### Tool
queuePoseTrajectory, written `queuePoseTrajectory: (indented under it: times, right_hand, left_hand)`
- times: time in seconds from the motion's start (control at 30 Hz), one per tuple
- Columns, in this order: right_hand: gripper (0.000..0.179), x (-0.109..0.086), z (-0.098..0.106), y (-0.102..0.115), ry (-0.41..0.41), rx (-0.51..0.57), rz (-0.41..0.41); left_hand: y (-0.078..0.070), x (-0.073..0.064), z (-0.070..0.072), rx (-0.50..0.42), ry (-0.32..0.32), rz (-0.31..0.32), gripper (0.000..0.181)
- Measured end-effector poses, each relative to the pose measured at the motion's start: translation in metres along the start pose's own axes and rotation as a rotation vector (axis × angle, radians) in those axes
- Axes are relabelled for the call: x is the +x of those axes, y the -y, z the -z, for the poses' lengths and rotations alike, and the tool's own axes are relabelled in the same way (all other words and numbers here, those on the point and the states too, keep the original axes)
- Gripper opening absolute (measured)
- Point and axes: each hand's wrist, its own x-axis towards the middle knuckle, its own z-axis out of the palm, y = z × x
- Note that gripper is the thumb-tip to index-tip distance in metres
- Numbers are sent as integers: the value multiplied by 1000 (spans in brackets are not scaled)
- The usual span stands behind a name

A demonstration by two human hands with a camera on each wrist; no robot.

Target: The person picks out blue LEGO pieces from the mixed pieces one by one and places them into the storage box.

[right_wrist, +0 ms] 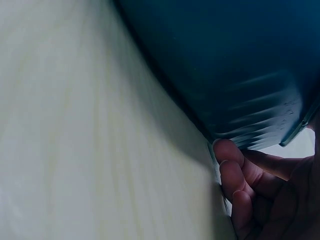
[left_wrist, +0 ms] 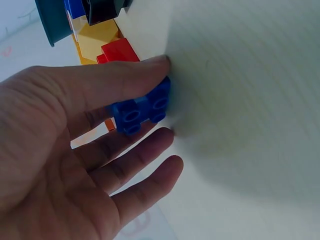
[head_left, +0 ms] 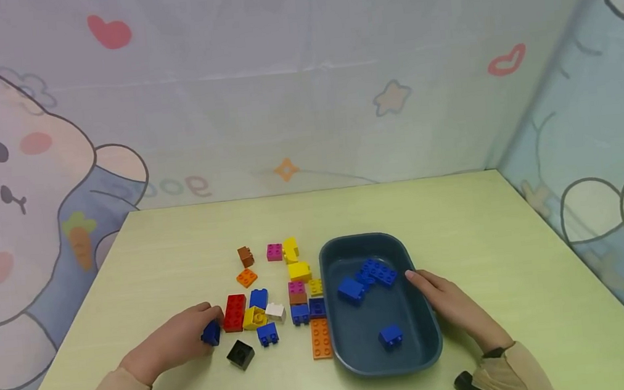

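My left hand (head_left: 182, 336) pinches a blue toy brick (head_left: 211, 333) between thumb and fingers, left of the loose bricks. In the left wrist view the studs of this blue brick (left_wrist: 142, 111) show below the thumb, with the other fingers spread apart. A dark blue-grey plastic bin (head_left: 382, 362) stands right of the pile, with several blue bricks (head_left: 379, 272) inside. At its right side my right hand (head_left: 446, 298) holds the rim, thumb at the top edge. The right wrist view shows curled fingers (right_wrist: 232, 175) against the outer wall of the bin (right_wrist: 215, 60).
Between left hand and bin lie a red brick (head_left: 235, 313), a black brick (head_left: 240, 354), a white brick (head_left: 275, 313), an orange plate brick (head_left: 321, 338) and several yellow, pink, brown and blue bricks. A printed cloth (head_left: 303, 96) hangs behind the pale table (head_left: 430, 209).
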Motion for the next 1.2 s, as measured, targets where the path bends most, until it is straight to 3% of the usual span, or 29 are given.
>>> queuePoseTrajectory:
  times: [0.93, 1.2]
  right_hand:
    - [86, 0, 0, 2, 1, -21, 6]
    - [83, 0, -1, 2, -1, 6, 14]
  left_hand:
    - [2, 3, -2, -15, 24, 37, 39]
    - [7, -3, 8, -18, 2, -27, 35]
